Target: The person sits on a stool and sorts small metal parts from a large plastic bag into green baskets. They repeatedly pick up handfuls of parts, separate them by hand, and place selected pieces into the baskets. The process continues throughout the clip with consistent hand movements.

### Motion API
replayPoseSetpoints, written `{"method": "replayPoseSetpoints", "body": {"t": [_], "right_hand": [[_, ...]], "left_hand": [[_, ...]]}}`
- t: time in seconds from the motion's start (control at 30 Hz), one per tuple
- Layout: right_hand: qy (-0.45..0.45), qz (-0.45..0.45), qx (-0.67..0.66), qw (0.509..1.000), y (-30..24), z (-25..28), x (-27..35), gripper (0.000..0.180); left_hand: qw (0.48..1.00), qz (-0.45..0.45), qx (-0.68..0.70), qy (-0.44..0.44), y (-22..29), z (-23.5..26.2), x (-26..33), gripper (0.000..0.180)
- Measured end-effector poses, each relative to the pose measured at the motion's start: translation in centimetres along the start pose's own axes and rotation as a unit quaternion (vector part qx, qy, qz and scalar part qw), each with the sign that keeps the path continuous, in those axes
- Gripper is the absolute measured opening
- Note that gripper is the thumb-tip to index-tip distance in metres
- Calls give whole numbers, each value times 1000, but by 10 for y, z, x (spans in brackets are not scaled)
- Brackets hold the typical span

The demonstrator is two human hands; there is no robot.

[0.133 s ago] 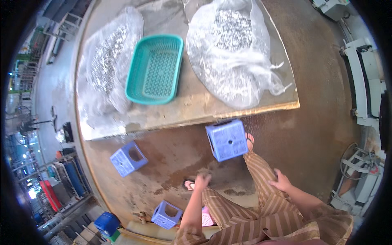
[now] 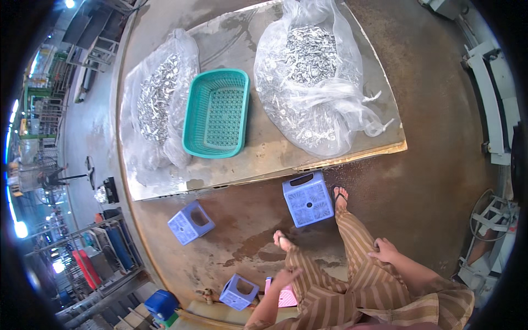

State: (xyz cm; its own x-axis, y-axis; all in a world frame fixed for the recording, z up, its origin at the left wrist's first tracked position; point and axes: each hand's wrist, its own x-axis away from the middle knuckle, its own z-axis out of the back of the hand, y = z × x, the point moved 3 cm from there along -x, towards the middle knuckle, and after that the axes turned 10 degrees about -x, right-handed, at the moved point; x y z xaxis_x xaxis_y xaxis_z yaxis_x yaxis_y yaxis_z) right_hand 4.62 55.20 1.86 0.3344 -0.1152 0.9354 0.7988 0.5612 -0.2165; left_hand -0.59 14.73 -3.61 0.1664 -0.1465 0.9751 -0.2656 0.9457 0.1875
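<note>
Trousers (image 2: 358,245) lie ungripped under your loosely open right hand (image 2: 385,251); your left hand (image 2: 285,279), half open, appears empty, a blue stool (image 2: 308,196) beside the platform's (image 2: 263,158) near edge.

Basket (image 2: 225,118): teal-green, latticed floor. Bag (image 2: 324,91) toward bench's right edge: translucent whitish, silver pieces (image 2: 311,52) inside; left-edge bag (image 2: 188,69) likewise. Bench (image 2: 264,154): mottled grey-brown (front edge yellower near right corner). Stool (image 2: 300,213) by front edge: periwinkle, floral-patterned top. Trousers (image 2: 360,236): brown, paler stripes.

The right bag (image 2: 319,96) is cut off at the top; the left forearm (image 2: 267,308) partly hides a pink thing (image 2: 287,298); metal pieces (image 2: 311,55) look too small to tell.
</note>
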Motion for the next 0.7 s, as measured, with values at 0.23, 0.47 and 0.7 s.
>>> {"method": "replayPoseSetpoints", "body": {"t": [0.23,0.47,0.7], "right_hand": [[209,124,-215,946,-21,4,-15,18],[67,78,-36,994,-93,46,59,20],[77,162,-66,982,-98,128,-128,45]], "left_hand": [[950,-175,-176,188,71,59,47,31],[910,-355,-171,-127,85,152,56,23],[935,-285,-208,-37,175,180,-172,37]]}}
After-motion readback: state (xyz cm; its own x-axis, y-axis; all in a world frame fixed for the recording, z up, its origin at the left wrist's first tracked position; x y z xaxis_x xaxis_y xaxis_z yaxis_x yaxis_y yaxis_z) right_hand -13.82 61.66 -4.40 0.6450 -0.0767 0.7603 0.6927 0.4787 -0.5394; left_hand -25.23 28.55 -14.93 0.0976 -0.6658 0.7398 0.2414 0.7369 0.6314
